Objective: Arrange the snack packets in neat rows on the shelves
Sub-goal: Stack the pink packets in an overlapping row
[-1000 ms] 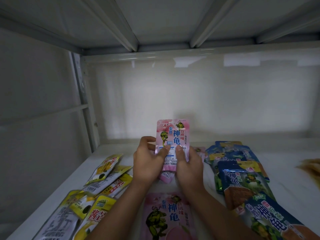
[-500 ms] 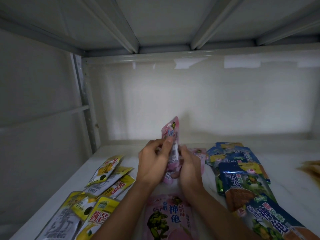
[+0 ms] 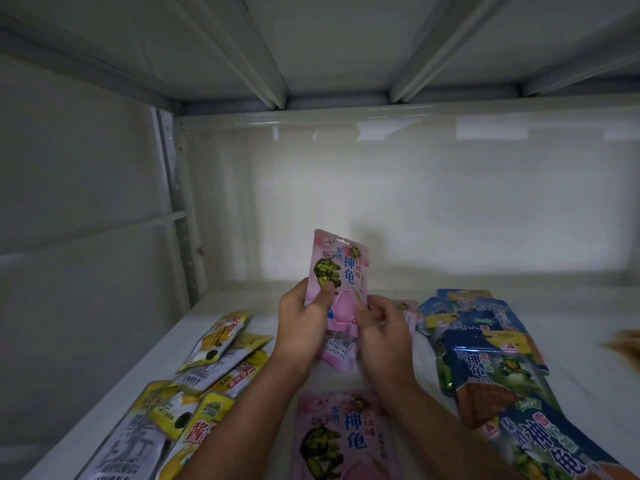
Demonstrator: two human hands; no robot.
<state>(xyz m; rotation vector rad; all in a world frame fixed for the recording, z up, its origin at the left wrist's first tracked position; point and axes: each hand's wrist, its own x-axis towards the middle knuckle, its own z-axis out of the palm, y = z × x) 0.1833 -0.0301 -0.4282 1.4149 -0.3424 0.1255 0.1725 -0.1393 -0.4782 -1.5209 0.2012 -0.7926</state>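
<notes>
My left hand (image 3: pixel 303 327) grips an upright pink snack packet (image 3: pixel 337 268) with a green turtle print, its front turned toward me, above the white shelf (image 3: pixel 571 327). My right hand (image 3: pixel 382 327) pinches the packet's lower right edge. A second pink packet (image 3: pixel 337 353) lies under my hands with its barcode side up. Another pink packet (image 3: pixel 346 434) lies flat at the front between my forearms, and the edge of one more pink packet (image 3: pixel 410 311) shows behind my right hand.
Several yellow and white packets (image 3: pixel 214 368) lie in a loose pile at the left. Blue and green packets (image 3: pixel 485 351) overlap in a row at the right. A brown item (image 3: pixel 623 344) sits at the far right edge. The shelf's back wall stands behind.
The held pink packet has been turned round: a second ago its back faced me, then it was edge-on, and now its front faces me.
</notes>
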